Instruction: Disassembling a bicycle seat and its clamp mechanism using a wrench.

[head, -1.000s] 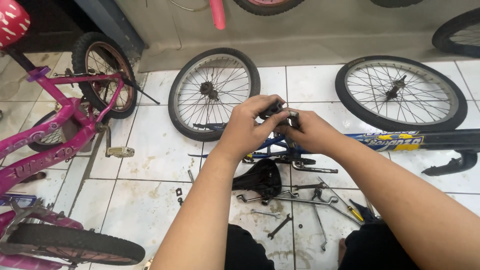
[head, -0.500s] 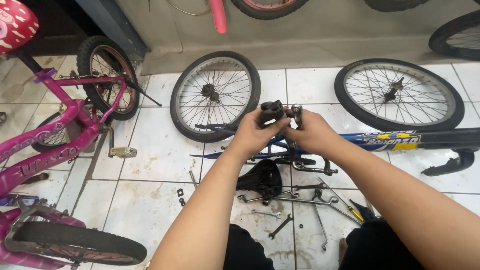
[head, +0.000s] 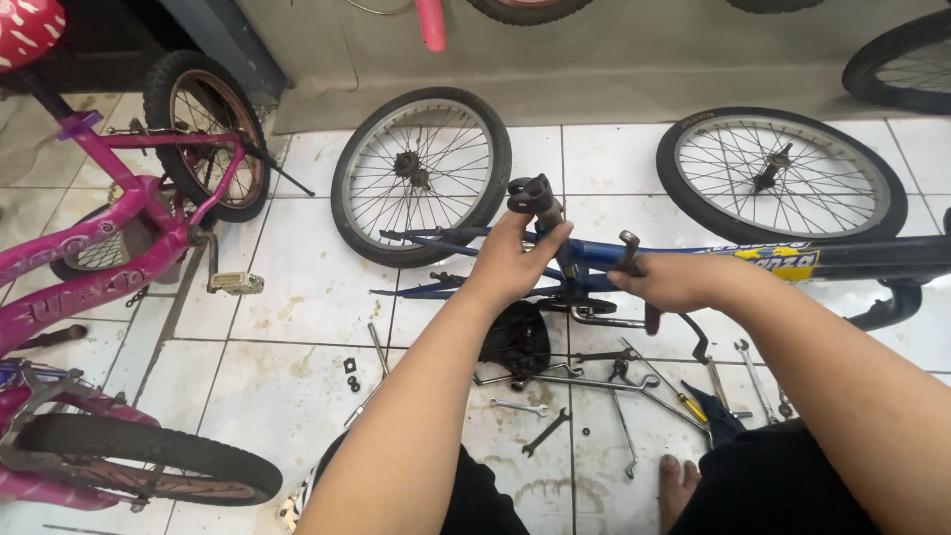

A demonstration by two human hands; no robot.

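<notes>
My left hand [head: 512, 264] is closed around a black bicycle stem [head: 533, 199], holding it upright above the blue bike frame [head: 872, 260] that lies on the tiled floor. My right hand [head: 677, 281] is a hand's width to the right, over the frame. It grips a short dark metal piece [head: 628, 243] whose rounded end sticks up past the fingers. What kind of part or tool it is I cannot tell. A black saddle [head: 516, 339] lies on the floor just below my left wrist.
Two loose spoked wheels lie beyond the frame, one at the centre [head: 421, 174] and one at the right [head: 780, 175]. A pink bicycle [head: 119, 238] stands at the left. Several wrenches and a screwdriver [head: 594, 386] are scattered on the tiles near my knees and bare foot [head: 681, 485].
My hands were together on the black stem. Now they are apart: the left keeps the stem, and the right has drawn away to the right with the dark metal piece.
</notes>
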